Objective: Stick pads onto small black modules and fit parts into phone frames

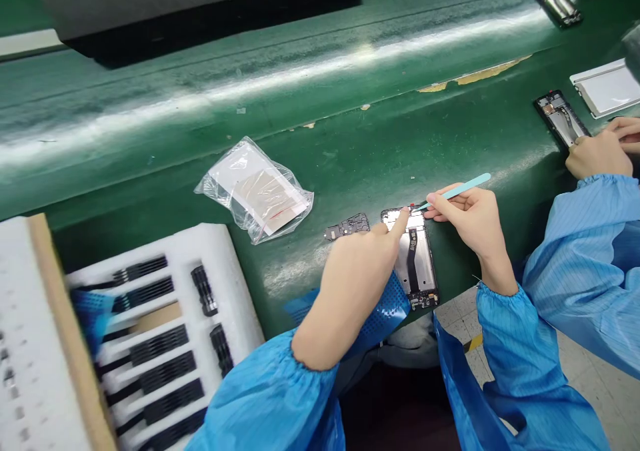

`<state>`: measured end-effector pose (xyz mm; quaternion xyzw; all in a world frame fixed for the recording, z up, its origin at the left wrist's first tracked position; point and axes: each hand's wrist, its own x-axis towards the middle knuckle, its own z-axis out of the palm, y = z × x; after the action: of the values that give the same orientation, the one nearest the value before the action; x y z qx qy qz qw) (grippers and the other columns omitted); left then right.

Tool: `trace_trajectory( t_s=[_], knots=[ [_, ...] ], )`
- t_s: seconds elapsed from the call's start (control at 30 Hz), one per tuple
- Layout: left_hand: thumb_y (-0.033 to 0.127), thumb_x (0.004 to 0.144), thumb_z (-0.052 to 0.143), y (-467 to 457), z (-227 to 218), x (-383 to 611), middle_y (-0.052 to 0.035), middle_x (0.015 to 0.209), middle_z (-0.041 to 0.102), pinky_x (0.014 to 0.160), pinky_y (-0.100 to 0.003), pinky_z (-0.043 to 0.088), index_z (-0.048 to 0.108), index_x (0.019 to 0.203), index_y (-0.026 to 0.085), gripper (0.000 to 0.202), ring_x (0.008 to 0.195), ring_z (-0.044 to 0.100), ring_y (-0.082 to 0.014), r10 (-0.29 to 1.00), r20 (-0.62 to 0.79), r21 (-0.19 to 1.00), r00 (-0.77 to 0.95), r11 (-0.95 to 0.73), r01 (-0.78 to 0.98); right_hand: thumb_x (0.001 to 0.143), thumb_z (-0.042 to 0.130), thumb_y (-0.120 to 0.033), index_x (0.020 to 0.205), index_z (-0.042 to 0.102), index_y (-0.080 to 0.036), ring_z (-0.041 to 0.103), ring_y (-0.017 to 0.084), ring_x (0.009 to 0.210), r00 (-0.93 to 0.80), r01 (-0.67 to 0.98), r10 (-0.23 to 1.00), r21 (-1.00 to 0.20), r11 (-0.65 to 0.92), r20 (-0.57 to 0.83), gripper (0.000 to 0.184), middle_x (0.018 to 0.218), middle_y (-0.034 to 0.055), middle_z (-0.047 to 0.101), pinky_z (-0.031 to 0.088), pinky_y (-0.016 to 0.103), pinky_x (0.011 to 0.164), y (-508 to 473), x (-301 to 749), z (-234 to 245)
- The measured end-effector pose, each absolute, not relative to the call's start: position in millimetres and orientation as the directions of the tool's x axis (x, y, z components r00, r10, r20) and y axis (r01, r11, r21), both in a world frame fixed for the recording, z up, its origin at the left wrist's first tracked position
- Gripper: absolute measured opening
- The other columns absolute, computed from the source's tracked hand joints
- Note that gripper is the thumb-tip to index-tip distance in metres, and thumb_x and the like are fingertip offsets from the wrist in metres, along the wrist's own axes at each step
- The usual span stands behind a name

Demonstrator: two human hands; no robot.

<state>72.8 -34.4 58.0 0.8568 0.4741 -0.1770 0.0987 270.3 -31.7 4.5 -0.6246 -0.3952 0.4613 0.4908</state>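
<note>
An opened phone [425, 264] lies on the green bench at its front edge, its inner metal plate and a dark flex cable [412, 261] showing. My left hand [357, 271] is closed on its upper left part, the index finger stretched out and its tip on the top end; the thumb is hidden. Blue tweezers [460, 188] are pinched in my right hand [470, 221], their tips at the phone's top right corner. Whatever sits between the tips is too small to make out. Beside my left hand lies a dark phone inner cover [349, 226].
White foam trays [220, 258] with black flex parts stand at left. A clear plastic bag [257, 191] with flat pieces lies mid-bench. Blue perforated film [385, 311] is under my left wrist. At right, a co-worker's hands [600, 151] handle another phone [560, 118]; one more phone [555, 1] lies behind.
</note>
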Motion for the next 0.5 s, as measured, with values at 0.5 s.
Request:
trace_trajectory(
  t_s=[0.5],
  knots=[
    [0.022,0.113,0.056,-62.8,100.6,18.1,-0.0014,0.107,0.083,0.066,-0.03,0.057,0.055,0.155,0.026,0.042,0.088,0.082,-0.0209,0.878,-0.106,0.39,0.466,-0.394,0.832,0.088,0.094,-0.044,0.093,0.086,-0.022,0.084,0.025,0.074,0.166,0.247,0.98,-0.967,0.069,0.113,0.023,0.084,0.0049,0.083,0.074,0.033,0.071,-26.7,206.1,75.3]
  ],
)
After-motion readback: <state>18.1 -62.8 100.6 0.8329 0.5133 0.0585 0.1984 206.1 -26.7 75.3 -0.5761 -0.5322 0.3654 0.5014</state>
